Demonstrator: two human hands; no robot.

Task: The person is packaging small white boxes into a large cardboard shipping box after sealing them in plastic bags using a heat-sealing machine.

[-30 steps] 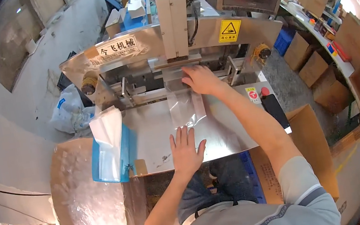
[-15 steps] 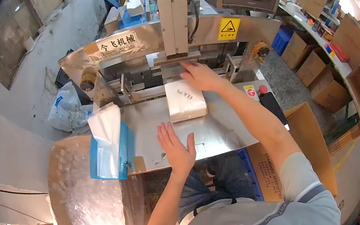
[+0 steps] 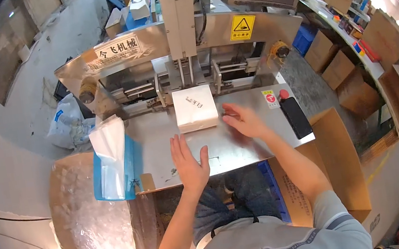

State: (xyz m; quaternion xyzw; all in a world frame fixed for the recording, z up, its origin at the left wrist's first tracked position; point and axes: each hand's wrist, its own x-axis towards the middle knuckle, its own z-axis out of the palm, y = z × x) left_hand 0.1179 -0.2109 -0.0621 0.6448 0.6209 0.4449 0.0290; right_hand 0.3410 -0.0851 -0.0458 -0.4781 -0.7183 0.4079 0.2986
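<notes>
A white, square-edged pack in thin film (image 3: 195, 108), with dark print on top, sits on the steel worktable (image 3: 161, 146) against the machine's opening. In front of the pack, my left hand (image 3: 190, 165) is open, fingers straight, palm toward the pack and apart from it. My right hand (image 3: 246, 120) is open beside the pack's right side, fingers loosely bent and holding nothing. Behind the pack, the left metal bracket (image 3: 159, 90) and right metal bracket (image 3: 217, 76) of the machine stand close to its two sides. Thin rods run down from the upright column (image 3: 179, 23).
On the table's left is a blue holder (image 3: 129, 172) with clear bags (image 3: 109, 154). A carton lined with crumpled clear film (image 3: 94, 219) stands below it. A black phone (image 3: 296, 117) and red button (image 3: 284, 94) sit at right, an open carton (image 3: 339, 165) beyond.
My right hand has drawn back from the pack's far edge to its right side. The machine's side brackets have moved inward, and rods now show below the column. My left hand stays nearly still.
</notes>
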